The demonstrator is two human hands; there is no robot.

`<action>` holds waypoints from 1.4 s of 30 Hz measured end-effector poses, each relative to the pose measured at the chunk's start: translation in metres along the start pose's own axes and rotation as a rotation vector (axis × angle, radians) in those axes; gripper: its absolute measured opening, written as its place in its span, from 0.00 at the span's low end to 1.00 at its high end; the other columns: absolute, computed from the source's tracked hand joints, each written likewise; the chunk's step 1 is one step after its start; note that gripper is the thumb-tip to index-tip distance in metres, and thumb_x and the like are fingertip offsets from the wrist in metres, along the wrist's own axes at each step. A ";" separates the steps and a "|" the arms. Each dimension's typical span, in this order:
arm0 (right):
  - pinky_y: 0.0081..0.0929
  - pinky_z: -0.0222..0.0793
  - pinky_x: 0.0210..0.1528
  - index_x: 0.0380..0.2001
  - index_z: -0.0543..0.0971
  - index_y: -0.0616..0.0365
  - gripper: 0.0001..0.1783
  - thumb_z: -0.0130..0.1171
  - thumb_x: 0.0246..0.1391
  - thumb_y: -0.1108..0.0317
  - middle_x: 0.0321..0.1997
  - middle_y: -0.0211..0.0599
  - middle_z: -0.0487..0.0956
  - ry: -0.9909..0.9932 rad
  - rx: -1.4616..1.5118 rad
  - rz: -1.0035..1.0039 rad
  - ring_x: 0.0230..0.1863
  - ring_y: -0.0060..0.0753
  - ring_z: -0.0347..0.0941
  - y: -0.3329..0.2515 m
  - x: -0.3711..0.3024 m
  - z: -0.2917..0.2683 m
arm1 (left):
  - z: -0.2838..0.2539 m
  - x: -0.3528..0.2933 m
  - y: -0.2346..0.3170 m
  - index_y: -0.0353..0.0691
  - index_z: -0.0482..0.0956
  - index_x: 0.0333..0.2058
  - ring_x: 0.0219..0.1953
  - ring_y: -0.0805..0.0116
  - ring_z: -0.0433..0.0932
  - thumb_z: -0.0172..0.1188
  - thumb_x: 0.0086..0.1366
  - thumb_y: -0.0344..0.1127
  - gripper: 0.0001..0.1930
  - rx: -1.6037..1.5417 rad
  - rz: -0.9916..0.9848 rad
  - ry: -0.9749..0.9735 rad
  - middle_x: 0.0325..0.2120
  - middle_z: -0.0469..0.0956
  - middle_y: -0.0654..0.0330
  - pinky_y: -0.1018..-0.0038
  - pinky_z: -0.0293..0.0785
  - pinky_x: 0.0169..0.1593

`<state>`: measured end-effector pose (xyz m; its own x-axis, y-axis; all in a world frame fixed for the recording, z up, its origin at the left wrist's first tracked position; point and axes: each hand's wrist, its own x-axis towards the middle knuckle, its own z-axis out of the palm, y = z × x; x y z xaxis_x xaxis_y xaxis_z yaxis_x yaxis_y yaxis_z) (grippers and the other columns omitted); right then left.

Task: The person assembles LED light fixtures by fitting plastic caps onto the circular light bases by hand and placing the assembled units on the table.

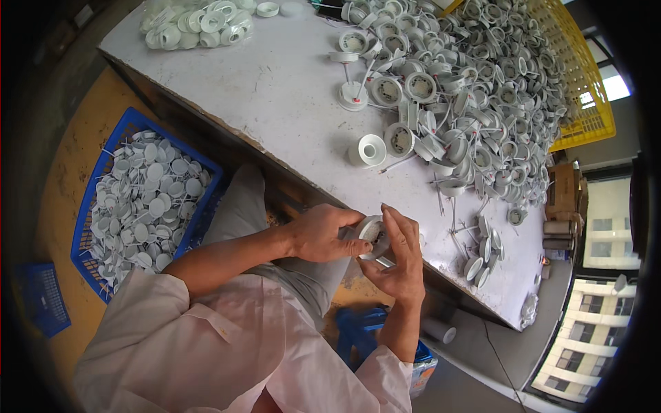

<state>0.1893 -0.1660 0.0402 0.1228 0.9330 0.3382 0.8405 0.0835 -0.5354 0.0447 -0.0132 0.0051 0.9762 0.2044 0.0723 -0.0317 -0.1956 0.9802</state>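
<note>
Between my two hands, just off the table's front edge, is a round white plastic housing (372, 234) with a paler inside. My left hand (322, 234) grips its left rim with thumb and fingers. From the other side my right hand (398, 255) closes round it, fingers along the far rim and thumb below. Parts of the housing are hidden by the fingers. Nearest on the table stand a white ring-shaped cup (368, 151) and another round housing (399, 140). A big heap of similar white housings with wires (482, 103) spreads behind them.
A blue basket (84, 237) full of white discs with wires stands on the floor at left. A clear bag of white rings (200, 24) lies at the table's far left. A yellow crate (595, 103) stands behind the heap. Several discs (485, 248) lie at right.
</note>
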 end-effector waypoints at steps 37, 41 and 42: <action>0.32 0.68 0.47 0.57 0.70 0.65 0.42 0.73 0.41 0.53 0.53 0.44 0.70 0.382 -0.097 0.409 0.51 0.40 0.68 0.036 0.106 0.119 | -0.059 -0.103 -0.093 0.31 0.69 0.55 0.35 0.79 0.78 0.59 0.65 0.32 0.21 -0.611 -0.244 0.260 0.34 0.80 0.58 0.83 0.74 0.33; 0.30 0.68 0.46 0.56 0.70 0.65 0.42 0.73 0.42 0.53 0.54 0.45 0.70 0.359 -0.071 0.466 0.51 0.39 0.68 0.033 0.108 0.121 | -0.063 -0.113 -0.091 0.31 0.72 0.51 0.34 0.77 0.79 0.60 0.64 0.33 0.19 -0.648 -0.337 0.274 0.34 0.80 0.58 0.82 0.77 0.34; 0.30 0.68 0.46 0.56 0.70 0.64 0.41 0.73 0.42 0.54 0.55 0.45 0.70 0.379 -0.039 0.457 0.51 0.38 0.68 0.032 0.107 0.121 | -0.064 -0.113 -0.088 0.31 0.72 0.51 0.34 0.77 0.79 0.60 0.64 0.33 0.19 -0.648 -0.336 0.275 0.34 0.80 0.58 0.82 0.77 0.34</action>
<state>0.1652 -0.0210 -0.0340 0.6507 0.6804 0.3371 0.6760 -0.3170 -0.6652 -0.0768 0.0426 -0.0773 0.8700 0.4003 -0.2878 0.0549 0.5015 0.8634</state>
